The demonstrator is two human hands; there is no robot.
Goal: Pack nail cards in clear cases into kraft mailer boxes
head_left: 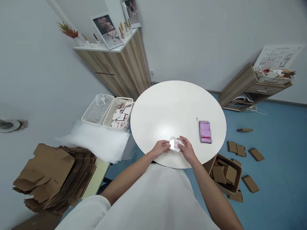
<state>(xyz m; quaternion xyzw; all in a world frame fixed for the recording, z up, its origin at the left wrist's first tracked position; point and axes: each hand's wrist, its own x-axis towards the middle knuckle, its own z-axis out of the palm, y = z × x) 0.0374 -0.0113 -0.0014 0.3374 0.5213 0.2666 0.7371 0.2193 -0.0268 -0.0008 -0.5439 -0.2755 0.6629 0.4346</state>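
1. The step in hand seemed to be handling the clear case [175,144], which was over the near part of the white surface [168,105].
2. Fingers of the left hand [161,149] and the right hand [188,150] were nearly closed, pinching its opposite sides.
3. The next move probably called for a gentle, steady two-handed grip.

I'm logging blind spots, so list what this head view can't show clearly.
Head view, all:
- Clear case: contents too small, partly covered by left hand and right hand.
- Purple item: markings pixelated.
- Cards in basket: print too small.
- Round object at left: blurred, cut off by the edge.
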